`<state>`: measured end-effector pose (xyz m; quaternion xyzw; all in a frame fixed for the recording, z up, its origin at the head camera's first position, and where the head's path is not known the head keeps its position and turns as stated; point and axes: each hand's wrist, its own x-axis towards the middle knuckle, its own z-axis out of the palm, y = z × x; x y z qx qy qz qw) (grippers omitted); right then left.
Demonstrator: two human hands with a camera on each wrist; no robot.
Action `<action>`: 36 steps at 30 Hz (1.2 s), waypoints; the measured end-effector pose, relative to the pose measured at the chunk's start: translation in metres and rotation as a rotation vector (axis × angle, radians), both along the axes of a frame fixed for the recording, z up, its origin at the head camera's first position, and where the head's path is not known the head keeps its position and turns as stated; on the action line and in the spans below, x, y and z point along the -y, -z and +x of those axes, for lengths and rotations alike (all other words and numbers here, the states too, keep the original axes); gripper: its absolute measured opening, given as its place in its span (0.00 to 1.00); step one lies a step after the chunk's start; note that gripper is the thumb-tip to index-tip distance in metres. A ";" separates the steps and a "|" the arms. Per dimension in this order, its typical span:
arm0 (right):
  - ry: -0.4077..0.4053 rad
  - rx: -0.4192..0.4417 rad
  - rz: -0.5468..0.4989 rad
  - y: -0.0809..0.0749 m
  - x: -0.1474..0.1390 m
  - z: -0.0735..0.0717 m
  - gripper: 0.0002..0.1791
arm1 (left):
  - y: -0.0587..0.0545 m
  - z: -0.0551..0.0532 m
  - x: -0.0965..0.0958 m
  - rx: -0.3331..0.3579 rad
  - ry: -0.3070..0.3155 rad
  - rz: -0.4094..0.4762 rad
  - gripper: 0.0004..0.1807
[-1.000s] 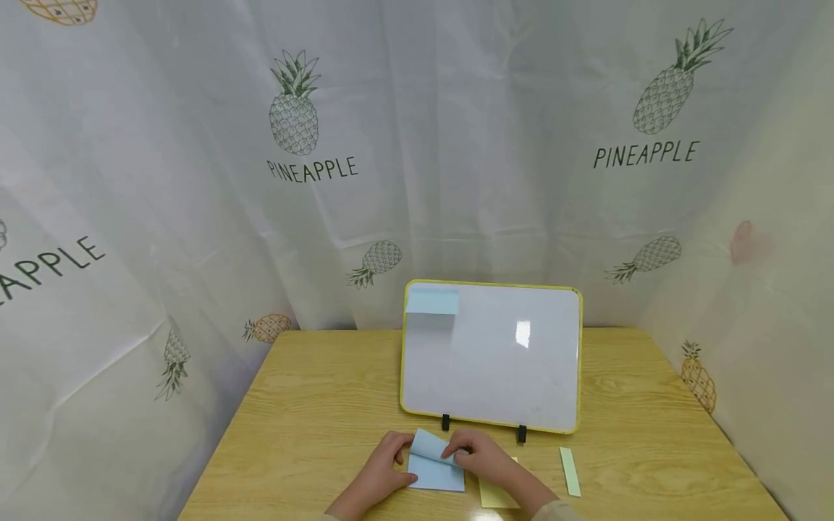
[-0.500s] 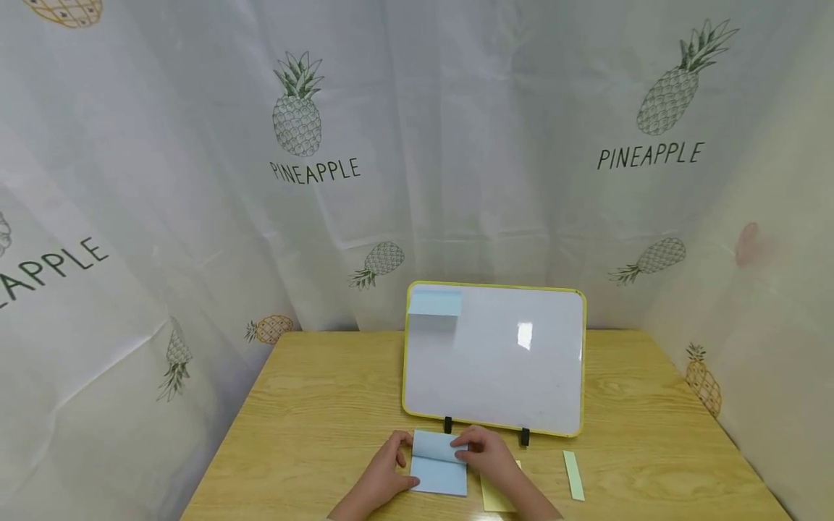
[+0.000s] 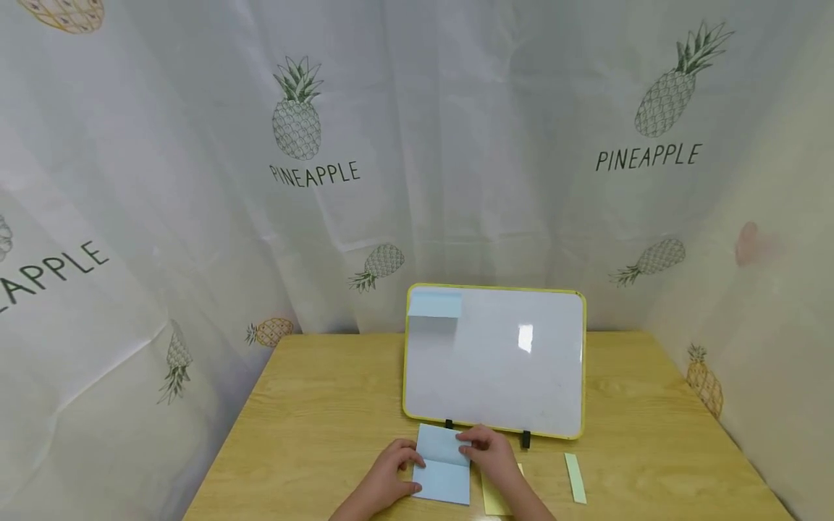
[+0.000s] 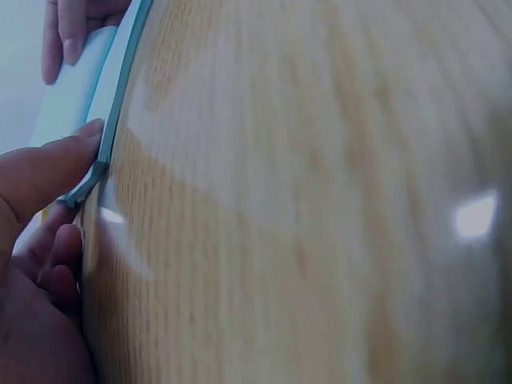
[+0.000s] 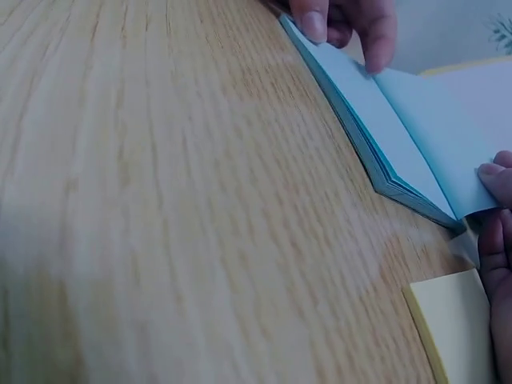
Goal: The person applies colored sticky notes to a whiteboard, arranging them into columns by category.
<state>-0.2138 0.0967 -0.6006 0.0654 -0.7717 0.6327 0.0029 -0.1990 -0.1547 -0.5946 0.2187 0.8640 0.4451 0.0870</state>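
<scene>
A pad of light blue sticky notes (image 3: 441,486) lies on the table in front of the whiteboard, its top sheet (image 3: 444,443) raised from the pad along a crease. My left hand (image 3: 389,470) grips the pad's left side, thumb on top near the front corner and fingertips farther back. By the sheet's right edge, my right hand (image 3: 490,454) pinches it between thumb and fingers. In the right wrist view the sheet (image 5: 440,128) stands up at an angle from the thick pad (image 5: 356,120). The left wrist view shows the left thumb (image 4: 60,164) pressing the pad's corner.
Beneath my right forearm lies a yellow sticky pad (image 3: 493,501), with a narrow pale green pad (image 3: 575,477) farther right. Behind stands a yellow-rimmed whiteboard (image 3: 495,376) on black feet (image 3: 525,439), a blue note (image 3: 434,304) at its top left. A pineapple-print curtain (image 3: 443,181) surrounds the table.
The curled blue top sheet has been lifted and straightened away from me toward the whiteboard. My right hand has shifted slightly right along with it, while my left hand stays at the pad's left side.
</scene>
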 end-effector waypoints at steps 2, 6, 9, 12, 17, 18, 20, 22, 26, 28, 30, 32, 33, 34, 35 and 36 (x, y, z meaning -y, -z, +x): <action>0.012 0.010 -0.012 0.002 0.000 0.000 0.09 | 0.001 0.000 0.000 0.003 0.003 -0.010 0.17; 0.031 0.025 -0.027 0.004 0.000 -0.003 0.09 | 0.003 -0.002 0.001 -0.010 0.018 -0.018 0.19; 0.046 0.042 -0.050 0.004 -0.001 -0.004 0.10 | 0.005 -0.003 0.000 -0.021 0.024 -0.024 0.19; 0.066 0.058 -0.080 0.002 -0.001 -0.004 0.10 | 0.006 -0.004 -0.001 -0.036 0.023 -0.036 0.20; 0.100 0.059 -0.123 0.002 0.001 -0.003 0.11 | 0.005 -0.003 -0.003 -0.045 0.018 -0.052 0.19; 0.110 0.058 -0.128 0.003 0.001 -0.003 0.11 | 0.004 -0.003 -0.003 -0.049 0.021 -0.052 0.19; 0.133 0.054 -0.138 0.004 0.001 -0.003 0.10 | 0.003 -0.002 -0.004 -0.059 0.024 -0.055 0.19; 0.159 0.040 -0.137 0.006 0.001 -0.003 0.10 | 0.003 -0.001 -0.004 -0.069 0.028 -0.054 0.19; 0.188 0.016 -0.133 0.009 0.001 -0.003 0.09 | 0.002 0.000 -0.003 -0.074 0.032 -0.046 0.19; 0.190 0.018 -0.136 0.009 0.001 -0.003 0.10 | 0.002 0.000 -0.003 -0.077 0.034 -0.041 0.19; 0.198 0.036 -0.141 0.007 0.001 -0.003 0.10 | 0.003 0.000 -0.003 -0.078 0.033 -0.041 0.19; 0.206 0.064 -0.154 0.006 0.001 -0.003 0.11 | 0.003 0.000 -0.003 -0.077 0.031 -0.045 0.19; 0.210 0.075 -0.159 0.005 0.001 -0.003 0.11 | 0.003 0.000 -0.003 -0.077 0.031 -0.047 0.19; 0.220 0.093 -0.169 0.004 0.001 -0.003 0.11 | 0.003 -0.001 -0.003 -0.077 0.029 -0.051 0.19; 0.222 0.100 -0.174 0.003 0.001 -0.003 0.11 | 0.003 -0.001 -0.004 -0.075 0.027 -0.053 0.19; 0.225 0.104 -0.177 0.003 0.001 -0.004 0.11 | 0.003 -0.001 -0.004 -0.075 0.025 -0.056 0.19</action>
